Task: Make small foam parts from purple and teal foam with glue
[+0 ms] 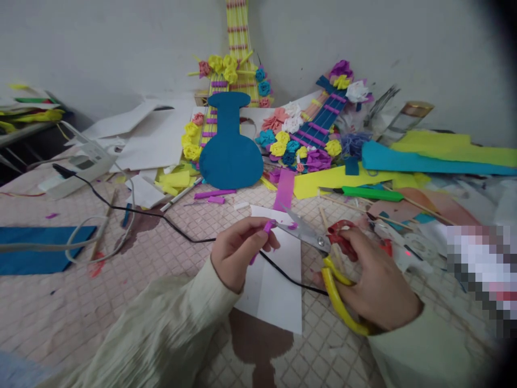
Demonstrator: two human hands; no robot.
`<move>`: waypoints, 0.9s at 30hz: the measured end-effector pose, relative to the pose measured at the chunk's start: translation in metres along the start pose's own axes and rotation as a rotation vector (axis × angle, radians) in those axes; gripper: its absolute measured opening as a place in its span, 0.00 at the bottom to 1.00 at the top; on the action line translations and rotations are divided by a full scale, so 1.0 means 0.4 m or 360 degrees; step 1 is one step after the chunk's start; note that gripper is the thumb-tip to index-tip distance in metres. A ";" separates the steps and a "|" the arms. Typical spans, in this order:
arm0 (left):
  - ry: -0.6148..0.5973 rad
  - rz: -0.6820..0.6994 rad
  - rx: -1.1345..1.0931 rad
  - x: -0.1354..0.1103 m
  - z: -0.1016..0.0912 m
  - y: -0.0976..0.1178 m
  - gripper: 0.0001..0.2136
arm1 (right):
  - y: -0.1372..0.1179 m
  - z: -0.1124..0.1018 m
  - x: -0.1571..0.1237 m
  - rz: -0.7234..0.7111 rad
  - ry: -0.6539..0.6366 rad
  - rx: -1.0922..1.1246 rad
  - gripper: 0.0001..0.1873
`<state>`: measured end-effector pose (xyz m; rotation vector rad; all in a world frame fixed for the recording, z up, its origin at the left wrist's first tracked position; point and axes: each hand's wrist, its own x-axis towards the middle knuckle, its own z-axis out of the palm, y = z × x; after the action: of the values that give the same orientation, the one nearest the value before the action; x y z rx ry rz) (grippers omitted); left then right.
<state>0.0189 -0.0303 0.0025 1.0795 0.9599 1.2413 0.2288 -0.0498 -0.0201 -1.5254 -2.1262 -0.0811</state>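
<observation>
My left hand (238, 250) pinches a small rolled purple paper strip (267, 228) between thumb and fingers. In my right hand (375, 280) is a pair of scissors (309, 237) with one red and one yellow handle, its blades apart and pointing at the purple strip. A purple scrap (293, 226) shows by the blades. Below both hands lies a folded white paper sheet (278, 293), crossed by a black cable (283, 272). Behind the sheet is a flat purple paper strip (285, 189).
A blue guitar-shaped cutout (231, 156) stands at the back middle, before paper-flower guitars (315, 129). A green cutter (371, 193) lies to the right, near a hot glue gun (404, 250). Left are a power strip (81, 170) and blue paper (36, 250).
</observation>
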 end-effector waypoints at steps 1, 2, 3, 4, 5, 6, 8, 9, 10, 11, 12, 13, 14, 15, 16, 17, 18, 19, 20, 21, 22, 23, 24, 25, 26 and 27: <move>0.0013 -0.0037 -0.0053 -0.001 0.002 0.002 0.06 | 0.001 0.002 0.000 -0.0019 0.0012 -0.0019 0.24; 0.0013 -0.0059 -0.0096 -0.003 0.004 0.003 0.07 | 0.001 0.003 0.000 -0.0042 0.0032 -0.0037 0.24; 0.0005 -0.0070 -0.0124 -0.005 0.006 0.004 0.07 | 0.001 0.004 0.000 -0.0069 0.0053 -0.0052 0.24; -0.0006 -0.0076 -0.0139 -0.006 0.007 0.005 0.08 | 0.002 0.004 0.000 -0.0089 0.0077 -0.0062 0.24; -0.0014 -0.0086 -0.0143 -0.008 0.008 0.006 0.09 | 0.002 0.005 0.000 -0.0099 0.0098 -0.0067 0.24; -0.0015 -0.0099 -0.0136 -0.009 0.009 0.006 0.10 | 0.003 0.004 0.000 -0.0106 0.0115 -0.0067 0.24; -0.0009 -0.0114 -0.0099 -0.010 0.011 0.008 0.11 | 0.003 0.004 -0.001 -0.0113 0.0137 -0.0074 0.24; -0.0004 -0.0113 -0.0077 -0.010 0.012 0.009 0.12 | 0.003 0.004 -0.001 -0.0117 0.0147 -0.0083 0.24; -0.0003 -0.0110 -0.0057 -0.011 0.013 0.010 0.12 | 0.003 0.003 -0.001 -0.0124 0.0161 -0.0094 0.24; -0.0004 -0.0104 -0.0039 -0.011 0.014 0.011 0.13 | 0.003 0.003 -0.001 -0.0136 0.0176 -0.0104 0.24; -0.0005 -0.0098 -0.0025 -0.011 0.014 0.011 0.13 | 0.002 0.003 -0.001 -0.0143 0.0191 -0.0111 0.24; -0.0006 -0.0092 -0.0011 -0.012 0.014 0.011 0.13 | 0.000 0.003 -0.001 -0.0146 0.0204 -0.0114 0.24; -0.0006 -0.0088 0.0006 -0.012 0.013 0.010 0.13 | -0.001 0.003 -0.001 -0.0147 0.0209 -0.0116 0.24; -0.0008 -0.0087 0.0024 -0.013 0.013 0.009 0.13 | -0.003 0.003 -0.001 -0.0144 0.0212 -0.0119 0.23; -0.0013 -0.0090 0.0043 -0.013 0.012 0.008 0.13 | -0.004 0.003 -0.001 -0.0142 0.0213 -0.0118 0.22; -0.0019 -0.0094 0.0064 -0.014 0.011 0.007 0.13 | -0.005 0.003 -0.001 -0.0138 0.0215 -0.0116 0.22; -0.0030 -0.0096 0.0087 -0.014 0.011 0.007 0.13 | -0.006 0.003 0.000 -0.0137 0.0215 -0.0111 0.21; -0.0044 -0.0096 0.0113 -0.014 0.010 0.007 0.13 | -0.007 0.002 0.000 -0.0143 0.0219 -0.0103 0.21; -0.0059 -0.0094 0.0140 -0.014 0.010 0.008 0.12 | -0.008 0.002 0.001 -0.0146 0.0221 -0.0092 0.20; -0.0075 -0.0089 0.0165 -0.014 0.011 0.009 0.12 | -0.008 0.001 0.001 -0.0152 0.0219 -0.0076 0.20; -0.0089 -0.0086 0.0186 -0.014 0.011 0.010 0.12 | -0.008 0.001 0.002 -0.0159 0.0212 -0.0060 0.19; -0.0096 -0.0085 0.0197 -0.014 0.012 0.012 0.12 | -0.007 0.000 0.003 -0.0166 0.0210 -0.0048 0.19; -0.0096 -0.0087 0.0196 -0.014 0.012 0.013 0.11 | -0.007 0.000 0.003 -0.0170 0.0213 -0.0039 0.19; -0.0092 -0.0091 0.0187 -0.014 0.013 0.014 0.11 | -0.006 -0.001 0.003 -0.0177 0.0224 -0.0033 0.19; -0.0088 -0.0095 0.0177 -0.014 0.014 0.014 0.11 | -0.006 -0.001 0.003 -0.0184 0.0234 -0.0030 0.19; -0.0085 -0.0095 0.0171 -0.015 0.014 0.015 0.11 | -0.005 0.000 0.003 -0.0190 0.0243 -0.0030 0.18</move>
<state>0.0223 -0.0366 0.0094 1.1540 1.0206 1.1175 0.2267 -0.0494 -0.0189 -1.3559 -2.0978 -0.2519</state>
